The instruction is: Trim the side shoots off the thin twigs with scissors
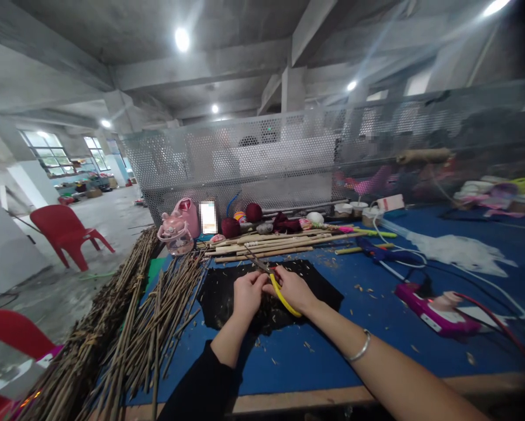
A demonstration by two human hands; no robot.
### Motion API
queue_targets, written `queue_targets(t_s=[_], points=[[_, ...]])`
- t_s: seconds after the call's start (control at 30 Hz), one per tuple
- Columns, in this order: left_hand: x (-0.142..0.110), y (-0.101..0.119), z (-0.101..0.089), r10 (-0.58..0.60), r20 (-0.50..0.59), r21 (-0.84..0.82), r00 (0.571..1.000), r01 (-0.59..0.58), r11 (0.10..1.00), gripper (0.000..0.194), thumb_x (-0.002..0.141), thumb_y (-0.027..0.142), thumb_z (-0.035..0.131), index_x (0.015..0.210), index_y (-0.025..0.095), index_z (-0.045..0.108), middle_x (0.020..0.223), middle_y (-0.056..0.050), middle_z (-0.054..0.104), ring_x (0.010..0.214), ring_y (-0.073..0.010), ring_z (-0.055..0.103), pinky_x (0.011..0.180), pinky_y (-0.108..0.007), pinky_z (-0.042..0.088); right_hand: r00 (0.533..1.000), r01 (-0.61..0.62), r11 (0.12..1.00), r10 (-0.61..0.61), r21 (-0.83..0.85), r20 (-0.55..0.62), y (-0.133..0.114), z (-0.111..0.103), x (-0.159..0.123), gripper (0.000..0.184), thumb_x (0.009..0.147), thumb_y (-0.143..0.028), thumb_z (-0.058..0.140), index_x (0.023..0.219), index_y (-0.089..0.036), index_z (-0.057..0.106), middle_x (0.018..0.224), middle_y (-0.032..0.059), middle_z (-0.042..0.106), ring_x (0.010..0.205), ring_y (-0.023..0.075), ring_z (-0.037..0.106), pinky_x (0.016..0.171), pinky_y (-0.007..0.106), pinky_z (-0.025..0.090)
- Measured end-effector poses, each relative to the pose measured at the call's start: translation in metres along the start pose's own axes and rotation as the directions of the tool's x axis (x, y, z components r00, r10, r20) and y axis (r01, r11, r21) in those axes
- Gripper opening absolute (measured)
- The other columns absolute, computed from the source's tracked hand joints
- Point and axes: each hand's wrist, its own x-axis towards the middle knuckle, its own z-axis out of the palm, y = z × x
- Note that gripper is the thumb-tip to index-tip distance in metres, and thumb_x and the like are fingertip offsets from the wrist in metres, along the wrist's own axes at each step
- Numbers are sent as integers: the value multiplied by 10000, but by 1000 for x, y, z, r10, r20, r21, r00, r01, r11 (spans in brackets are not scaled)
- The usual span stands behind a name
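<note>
My right hand (292, 287) is closed on a pair of scissors with yellow handles (284, 297). The thin dark blades point up and to the left, over the far edge of a black cloth (319, 292). Close beside it, my left hand (247, 292) is closed with thumb and fingers pinched together. Whatever lies between its fingers is hidden or too small to make out. Both hands are above the cloth, which lies on a blue tabletop (368, 345) scattered with small pale scraps.
Thin brown sticks (170, 316) and a thicker bundle (100, 327) lie at the left. Behind the cloth are peeled sticks (280, 241), dark red yarn balls (254, 213) and a lit phone (209, 217). A purple power strip (438, 313), cables and a glue gun (379, 251) sit right.
</note>
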Motion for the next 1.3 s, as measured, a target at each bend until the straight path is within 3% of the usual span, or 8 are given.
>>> queue_targets(t_s=[0.23, 0.4, 0.57, 0.7, 0.9, 1.1, 1.3], points=[[0, 2, 0, -33, 12, -31, 999, 33, 999, 291, 726, 363, 518, 812, 150, 696, 645, -31, 659, 560, -147, 554, 516, -231, 403, 1000, -3, 1000, 4, 13, -15, 0, 1, 0, 376, 703, -574, 518, 741, -200, 498, 649, -1, 560, 543, 117, 477, 483, 202, 246], [2, 0, -1, 6, 20, -12, 1000, -5, 1000, 296, 754, 364, 483, 779, 145, 681, 695, -33, 663, 600, -142, 558, 560, -226, 413, 1000, -2, 999, 2, -32, -17, 2, 3, 2, 391, 731, -586, 474, 748, -197, 507, 682, 17, 588, 592, 140, 530, 496, 212, 257], [3, -7, 2, -74, 69, -40, 995, 77, 996, 344, 748, 425, 476, 700, 124, 636, 585, -29, 623, 465, -114, 502, 431, -199, 374, 999, 39, 997, -41, -65, -17, 5, 6, 1, 415, 701, -564, 533, 892, -198, 490, 794, 36, 614, 722, 177, 579, 558, 222, 302], [3, -12, 3, -81, 87, -51, 993, 85, 995, 361, 734, 449, 492, 668, 118, 623, 562, -37, 612, 452, -111, 502, 430, -199, 387, 997, 82, 996, -82, -24, -9, 5, 6, 0, 439, 683, -555, 559, 905, -188, 469, 875, 55, 598, 773, 174, 570, 592, 220, 327], [3, -13, 4, -113, 120, -97, 986, 125, 987, 355, 724, 462, 498, 664, 130, 610, 551, -15, 587, 430, -103, 482, 420, -209, 402, 999, 48, 998, -48, -41, -5, 5, 3, 0, 445, 684, -599, 528, 881, -204, 477, 779, 22, 609, 695, 166, 570, 542, 217, 287], [4, -12, 3, -48, 89, -97, 995, 57, 994, 350, 749, 449, 474, 711, 131, 616, 574, -14, 581, 447, -92, 468, 412, -188, 375, 1000, 23, 999, -23, -26, -21, 5, 4, 1, 436, 675, -631, 512, 785, -209, 489, 676, -5, 577, 594, 130, 521, 501, 203, 254], [3, -8, 3, -107, 124, -164, 987, 127, 978, 370, 738, 470, 487, 838, 137, 615, 592, -8, 573, 453, -97, 478, 409, -194, 405, 999, 9, 1000, -9, -21, -31, 6, 3, 2, 426, 689, -628, 498, 742, -205, 498, 653, -7, 568, 556, 119, 496, 488, 202, 248]])
